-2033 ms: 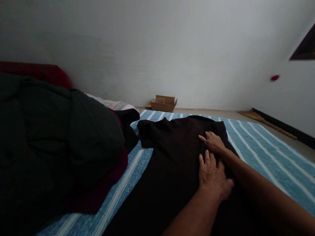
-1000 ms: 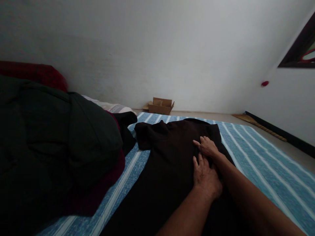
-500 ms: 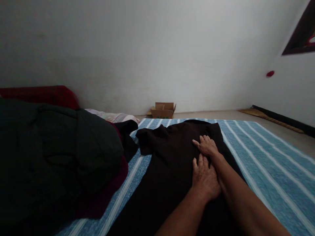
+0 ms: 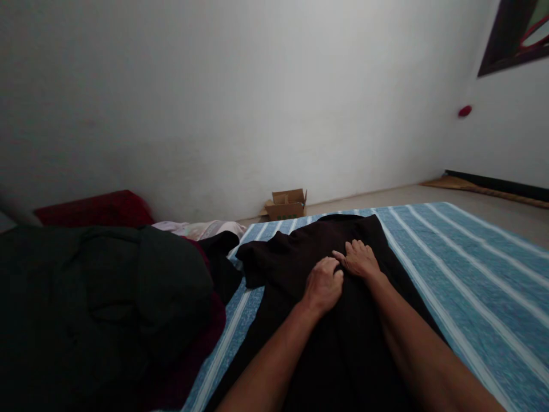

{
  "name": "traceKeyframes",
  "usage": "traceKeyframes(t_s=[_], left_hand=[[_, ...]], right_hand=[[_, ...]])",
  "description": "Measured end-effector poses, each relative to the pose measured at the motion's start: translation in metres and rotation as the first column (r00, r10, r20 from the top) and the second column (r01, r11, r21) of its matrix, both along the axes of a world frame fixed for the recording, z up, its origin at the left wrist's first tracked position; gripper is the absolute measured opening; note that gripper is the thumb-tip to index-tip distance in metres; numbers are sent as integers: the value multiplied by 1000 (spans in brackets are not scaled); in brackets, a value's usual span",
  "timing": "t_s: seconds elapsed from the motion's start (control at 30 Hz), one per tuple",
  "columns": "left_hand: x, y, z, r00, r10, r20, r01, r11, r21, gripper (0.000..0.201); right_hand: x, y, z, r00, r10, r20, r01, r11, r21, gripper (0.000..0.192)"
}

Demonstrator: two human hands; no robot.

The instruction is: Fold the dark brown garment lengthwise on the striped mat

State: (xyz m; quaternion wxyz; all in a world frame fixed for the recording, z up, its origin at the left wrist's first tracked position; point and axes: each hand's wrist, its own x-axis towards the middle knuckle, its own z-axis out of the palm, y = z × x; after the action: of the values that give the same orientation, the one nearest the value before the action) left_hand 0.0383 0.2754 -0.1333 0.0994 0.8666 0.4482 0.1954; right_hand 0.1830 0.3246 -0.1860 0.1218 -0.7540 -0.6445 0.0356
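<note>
Your left hand curls narrow, fingers bent down onto the dark brown, almost black cloth garment, though you cannot tell whether it pinches the fabric. Your right hand lies flat and spread on the garment, just beside the left. The garment is spread on the blue-and-white striped mat, beside a heap of dark clothes.

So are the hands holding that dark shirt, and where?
The left hand looks curled on the dark brown cloth shirt near its middle, maybe pinching a fold; the right hand lies flat on it.
</note>
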Motion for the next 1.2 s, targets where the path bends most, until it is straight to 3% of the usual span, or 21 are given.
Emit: traceKeyframes(t_s=[0.1, 0.27, 0.53, 0.7, 0.8, 0.9, 1.03, 1.2], left_hand=[[-10, 43, 6, 972, 167, -167, -151, 983, 104, 25], [-30, 104, 4, 906, 323, -274, -287, 944, 163, 23], [-68, 141, -8, 780, 508, -365, -485, 860, 159, 26], [-54, 136, 1, 828, 448, -336, -395, 893, 217, 34], [-25, 126, 0, 896, 285, -342, -230, 954, 192, 39], [-1, 124, -9, 920, 109, -377, -91, 994, 67, 41], [0, 136, -21, 906, 123, -404, -170, 982, -82, 52], [-5, 141, -21, 893, 220, -392, -280, 955, -100, 54]], right_hand=[[-1, 0, 1, 1000, -6, -5, 6, 1000, 16, 73], [-2, -3, 5, 1000, 5, -16, -4, 1000, 30, 71], [-1, -4, 7, 1000, -1, -25, 1, 1000, 21, 72], [-2, -4, 10, 1000, -8, -18, 8, 1000, 24, 71], [-2, -4, 12, 1000, -9, -11, 9, 1000, 8, 71], [-1, -4, 11, 1000, -7, -5, 7, 1000, -8, 72], [0, -3, 10, 1000, -6, 1, 6, 1000, -6, 72], [0, -3, 11, 1000, -9, -14, 9, 1000, -26, 74]])
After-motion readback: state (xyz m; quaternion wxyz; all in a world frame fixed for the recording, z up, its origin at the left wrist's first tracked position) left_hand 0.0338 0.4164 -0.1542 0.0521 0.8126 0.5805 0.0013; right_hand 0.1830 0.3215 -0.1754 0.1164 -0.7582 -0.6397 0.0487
